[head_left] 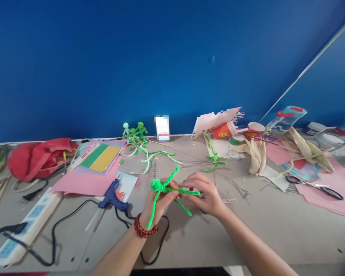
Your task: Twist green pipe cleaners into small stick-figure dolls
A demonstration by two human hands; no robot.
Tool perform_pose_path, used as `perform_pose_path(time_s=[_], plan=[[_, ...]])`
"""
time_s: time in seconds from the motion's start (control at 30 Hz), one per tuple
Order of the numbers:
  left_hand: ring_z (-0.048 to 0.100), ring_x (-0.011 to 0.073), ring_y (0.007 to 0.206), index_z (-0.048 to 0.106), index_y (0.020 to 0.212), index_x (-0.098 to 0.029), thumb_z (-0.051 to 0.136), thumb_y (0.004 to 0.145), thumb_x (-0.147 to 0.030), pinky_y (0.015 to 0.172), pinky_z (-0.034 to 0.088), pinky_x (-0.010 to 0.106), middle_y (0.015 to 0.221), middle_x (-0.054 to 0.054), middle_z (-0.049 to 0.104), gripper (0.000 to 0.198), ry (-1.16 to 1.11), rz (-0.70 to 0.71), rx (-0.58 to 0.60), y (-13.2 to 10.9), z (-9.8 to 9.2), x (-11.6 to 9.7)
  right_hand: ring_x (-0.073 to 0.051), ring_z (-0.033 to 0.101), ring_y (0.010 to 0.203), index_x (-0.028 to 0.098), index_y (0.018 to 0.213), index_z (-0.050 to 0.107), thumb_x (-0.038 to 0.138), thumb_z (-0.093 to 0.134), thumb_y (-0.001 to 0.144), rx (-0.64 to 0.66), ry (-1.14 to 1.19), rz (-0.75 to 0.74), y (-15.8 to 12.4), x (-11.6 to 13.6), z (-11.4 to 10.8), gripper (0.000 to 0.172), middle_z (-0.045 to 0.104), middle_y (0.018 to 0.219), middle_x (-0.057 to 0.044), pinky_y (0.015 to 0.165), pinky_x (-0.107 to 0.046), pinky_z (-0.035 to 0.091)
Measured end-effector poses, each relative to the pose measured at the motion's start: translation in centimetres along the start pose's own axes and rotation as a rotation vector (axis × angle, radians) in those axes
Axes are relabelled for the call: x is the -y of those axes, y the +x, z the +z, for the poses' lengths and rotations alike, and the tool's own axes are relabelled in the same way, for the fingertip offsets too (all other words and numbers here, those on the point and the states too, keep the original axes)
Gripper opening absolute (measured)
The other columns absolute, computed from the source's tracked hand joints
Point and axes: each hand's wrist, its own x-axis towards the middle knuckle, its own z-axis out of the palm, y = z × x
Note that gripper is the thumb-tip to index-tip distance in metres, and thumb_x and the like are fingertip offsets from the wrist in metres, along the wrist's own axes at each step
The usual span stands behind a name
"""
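Between my hands, above the table [201, 237], is a bright green pipe-cleaner figure [158, 186] with a coiled round head, two arms and two legs. My left hand [161, 201], with a red bead bracelet [143, 228] at the wrist, grips its body between thumb and fingers. My right hand [204, 193] pinches the figure near the top of a leg; its fingertips are partly hidden. Behind them, several finished-looking pipe-cleaner figures [140, 132] stand by the wall. Another green pipe-cleaner piece [214, 155] lies farther right, and pale green loose pipe cleaners [146, 159] lie beyond my left hand.
At left are a blue glue gun [113, 197] with its cord, a white power strip [28, 226], coloured sheets [99, 159] and a red bag [40, 159]. On the right lie scissors [314, 186], pink paper [327, 195], dried husks [254, 155], paper cups [225, 130] and thin wires [238, 188]. A phone [162, 128] leans against the blue wall.
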Motion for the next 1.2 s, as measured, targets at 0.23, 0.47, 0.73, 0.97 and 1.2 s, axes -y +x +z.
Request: perform_pose_path(time_s=[0.23,0.47,0.73,0.97,1.2], plan=[[0.056,0.0155,0.082,0.063,0.084,-0.019,0.065,0.083,-0.021,0.076,0.047,0.029,0.085,0.002,0.058,0.004,0.074,0.051,-0.030,-0.1,-0.1,0.1,-0.021,0.061,0.090,0.021,0.100,0.066,0.023,0.063,0.087,-0.022,-0.027,-0.010,0.2,0.5,0.2,0.013,0.066,0.099,-0.009,0.076,-0.035,0.050],[0.053,0.0153,0.080,0.062,0.079,-0.019,0.064,0.084,-0.024,0.073,0.043,0.028,0.082,0.001,0.056,0.008,0.272,0.136,-0.060,0.1,-0.2,-0.1,-0.020,0.061,0.082,0.021,0.099,0.061,0.022,0.059,0.091,0.051,0.039,0.033,-0.2,0.0,0.7,0.009,0.068,0.089,-0.006,0.073,-0.034,0.047],[0.056,0.0160,0.080,0.062,0.078,-0.020,0.065,0.083,-0.022,0.070,0.046,0.027,0.083,0.001,0.057,0.006,0.367,0.214,-0.093,0.2,0.4,-0.9,-0.015,0.057,0.067,0.021,0.084,0.059,0.022,0.057,0.091,0.038,0.068,0.160,-0.9,0.0,1.3,0.008,0.062,0.072,-0.001,0.065,-0.027,0.044],[0.056,0.0154,0.077,0.061,0.083,-0.019,0.062,0.085,-0.027,0.069,0.046,0.027,0.086,0.002,0.059,0.008,0.341,0.157,-0.102,-0.1,0.1,-0.1,-0.013,0.054,0.061,0.020,0.076,0.057,0.024,0.056,0.089,0.025,0.092,0.259,-0.5,1.0,1.2,0.014,0.059,0.067,0.000,0.058,-0.023,0.041],[0.058,0.0193,0.080,0.065,0.090,-0.020,0.063,0.084,-0.031,0.076,0.048,0.034,0.092,0.006,0.064,0.012,0.336,0.084,-0.052,-0.2,0.0,0.0,-0.012,0.051,0.057,0.020,0.072,0.057,0.027,0.055,0.088,0.050,0.044,0.268,-0.3,1.3,0.8,0.018,0.057,0.062,0.001,0.055,-0.022,0.039]])
